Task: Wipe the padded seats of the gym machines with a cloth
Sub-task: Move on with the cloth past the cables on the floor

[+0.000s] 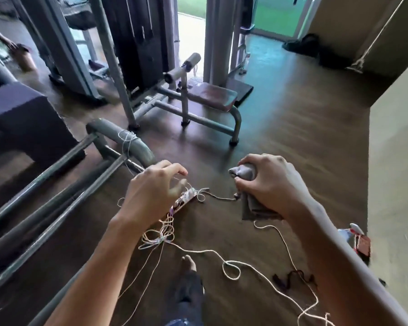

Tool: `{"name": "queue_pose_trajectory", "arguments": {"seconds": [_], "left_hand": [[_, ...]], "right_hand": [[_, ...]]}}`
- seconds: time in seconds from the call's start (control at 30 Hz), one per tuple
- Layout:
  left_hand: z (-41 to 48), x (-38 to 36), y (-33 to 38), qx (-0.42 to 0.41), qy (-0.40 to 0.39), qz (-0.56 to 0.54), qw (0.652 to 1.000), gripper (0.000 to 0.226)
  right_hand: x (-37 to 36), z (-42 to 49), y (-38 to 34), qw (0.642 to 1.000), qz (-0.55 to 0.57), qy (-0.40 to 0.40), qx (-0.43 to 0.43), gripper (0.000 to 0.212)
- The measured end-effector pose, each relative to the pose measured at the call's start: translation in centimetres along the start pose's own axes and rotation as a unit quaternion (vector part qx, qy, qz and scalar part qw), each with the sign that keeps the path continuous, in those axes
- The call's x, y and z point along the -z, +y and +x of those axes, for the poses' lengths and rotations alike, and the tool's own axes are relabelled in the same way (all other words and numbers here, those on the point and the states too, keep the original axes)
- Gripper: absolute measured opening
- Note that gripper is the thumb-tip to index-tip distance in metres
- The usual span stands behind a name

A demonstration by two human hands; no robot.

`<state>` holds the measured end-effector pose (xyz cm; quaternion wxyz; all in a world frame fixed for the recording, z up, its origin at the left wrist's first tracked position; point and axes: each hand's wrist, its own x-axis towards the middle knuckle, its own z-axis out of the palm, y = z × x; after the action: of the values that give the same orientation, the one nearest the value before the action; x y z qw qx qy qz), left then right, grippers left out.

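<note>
The right hand holds the grey cloth above the floor. Its fingers are clamped around the bunched middle, so one end sticks out on top and the other hangs below the palm. The left hand hovers just beside it with fingers half curled and apart, close to a thin white string that lies in loops on the floor. I cannot tell whether it pinches this string.

The nearest padded seat, brown and flat, stands well apart, further into the room.

The cloth looks light, soft and limp, so it will fold under any pressure. For wiping, I think it is better to spread it under a flat palm than to keep it in a fist. The string may catch on the cloth.
</note>
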<state>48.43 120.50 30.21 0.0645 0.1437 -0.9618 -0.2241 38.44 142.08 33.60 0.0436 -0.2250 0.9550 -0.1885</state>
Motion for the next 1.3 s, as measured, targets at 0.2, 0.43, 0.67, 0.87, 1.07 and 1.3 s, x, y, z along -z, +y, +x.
{"name": "queue_pose_trajectory", "arguments": {"seconds": [0.2, 0.43, 0.67, 0.87, 1.07, 1.3], "left_hand": [[16.3, -0.3, -2.3, 0.017, -0.005, 0.001, 1.0, 0.02], [33.2, -0.8, -5.0, 0.05, 0.002, 0.007, 0.999, 0.021], [48.5, -1.3, -7.4, 0.134, 0.076, 0.025, 0.988, 0.017], [57.5, 0.7, -9.9, 0.233, 0.141, -0.005, 0.962, 0.013], [62.5, 4.0, -14.8, 0.339, 0.185, 0.036, 0.922, 0.014], [69.2, 6.4, -24.6, 0.407, 0.194, 0.044, 0.891, 0.015]], "right_hand": [[-0.5, 16.3, 1.0, 1.0, 0.01, -0.018, 0.005, 0.035], [-0.5, 35.3, 1.2, 0.997, 0.003, -0.037, 0.068, 0.035], [0.3, 56.1, 1.1, 0.98, -0.021, -0.058, 0.19, 0.032], [0.8, 70.7, -2.5, 0.95, -0.004, -0.092, 0.299, 0.029], [-1.6, 80.7, -9.5, 0.913, 0.011, -0.108, 0.393, 0.026], [-7.2, 90.7, -19.5, 0.878, 0.0, -0.151, 0.455, 0.031]]}}
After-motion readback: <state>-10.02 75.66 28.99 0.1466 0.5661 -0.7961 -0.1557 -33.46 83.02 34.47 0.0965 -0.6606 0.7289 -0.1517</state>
